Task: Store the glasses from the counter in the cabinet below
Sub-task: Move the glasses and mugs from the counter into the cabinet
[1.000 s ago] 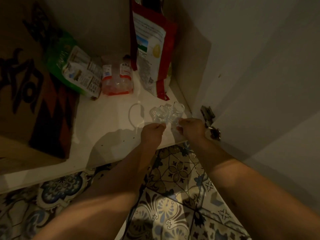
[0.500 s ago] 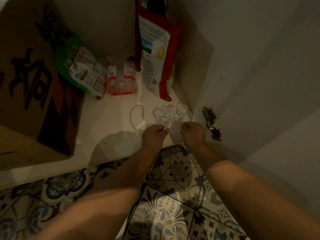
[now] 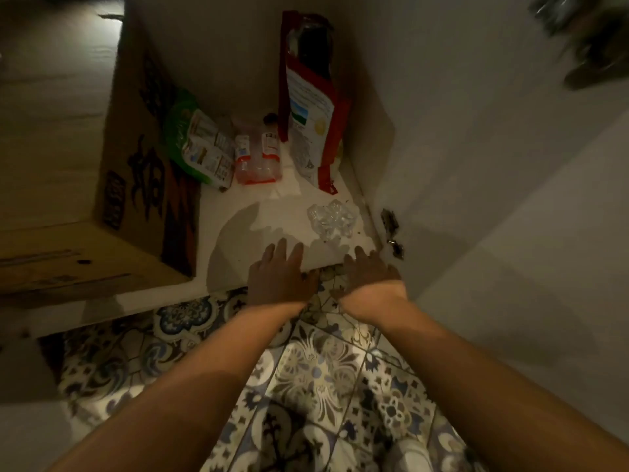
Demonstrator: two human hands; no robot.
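1. Clear glasses (image 3: pixel 332 219) sit in a small bunch on the white cabinet shelf (image 3: pixel 272 212), near the door hinge (image 3: pixel 391 221).
2. Both hands are empty, fingers spread. Left hand (image 3: pixel 277 275) and right hand (image 3: pixel 369 274) hang over the shelf's front edge, just short of the glasses.
3. I think this bunch is stored. The counter is out of view, so I cannot tell if more glasses wait.
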